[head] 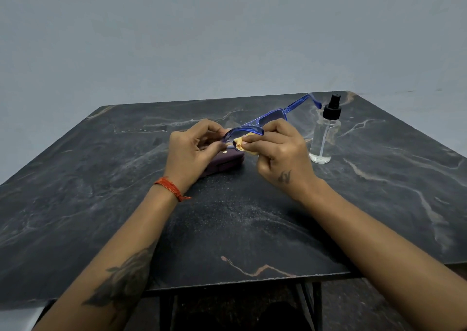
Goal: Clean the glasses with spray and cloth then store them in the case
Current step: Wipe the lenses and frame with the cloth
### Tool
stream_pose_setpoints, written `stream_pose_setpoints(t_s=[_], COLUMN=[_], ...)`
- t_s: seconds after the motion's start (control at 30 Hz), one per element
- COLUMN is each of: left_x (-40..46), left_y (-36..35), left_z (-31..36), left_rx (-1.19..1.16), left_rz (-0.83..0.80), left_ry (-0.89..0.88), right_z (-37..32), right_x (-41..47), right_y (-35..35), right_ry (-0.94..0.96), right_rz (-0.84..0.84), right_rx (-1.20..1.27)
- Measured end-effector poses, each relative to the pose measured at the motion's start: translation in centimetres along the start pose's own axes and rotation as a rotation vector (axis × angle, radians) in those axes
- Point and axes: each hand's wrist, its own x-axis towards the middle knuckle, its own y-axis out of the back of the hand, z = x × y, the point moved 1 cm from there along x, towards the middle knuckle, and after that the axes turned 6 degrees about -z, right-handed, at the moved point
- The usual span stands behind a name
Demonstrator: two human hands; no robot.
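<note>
Blue-framed glasses [271,118] are held in the air above the table, one arm sticking out toward the far right. My left hand [194,151] pinches the frame's near left end. My right hand [280,151] pinches a small yellow cloth [243,144] against the near lens. A dark purple case [222,165] lies shut on the table under my hands, partly hidden by the left hand. The clear spray bottle [324,134] with a black nozzle stands upright to the right of my right hand.
The dark marble table [101,179] stands against a plain grey wall. Its near edge runs just below my forearms, with dark metal legs underneath.
</note>
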Motion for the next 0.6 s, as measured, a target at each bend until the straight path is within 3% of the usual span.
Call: stream_pose_setpoints(t_s=[0.13, 0.3, 0.47, 0.6], left_x=[0.0, 0.0, 0.0, 0.0], left_y=[0.0, -0.1, -0.1, -0.1], left_z=[0.0, -0.1, -0.2, -0.2], left_rx=[-0.027, -0.073, -0.08, -0.084], left_rz=[0.007, 0.016, 0.005, 0.001], left_ry=[0.017, 0.064, 0.077, 0.075], right_z=[0.0, 0.1, -0.7, -0.3], right_x=[0.0, -0.2, -0.2, -0.1], right_y=[-0.1, -1.1, -1.1, -0.7], right_ry=[0.007, -0.007, 0.01, -0.025], right_rz=[0.032, -0.073, -0.191, -0.15], right_rx=[-0.076, -0.155, -0.022, 0.081])
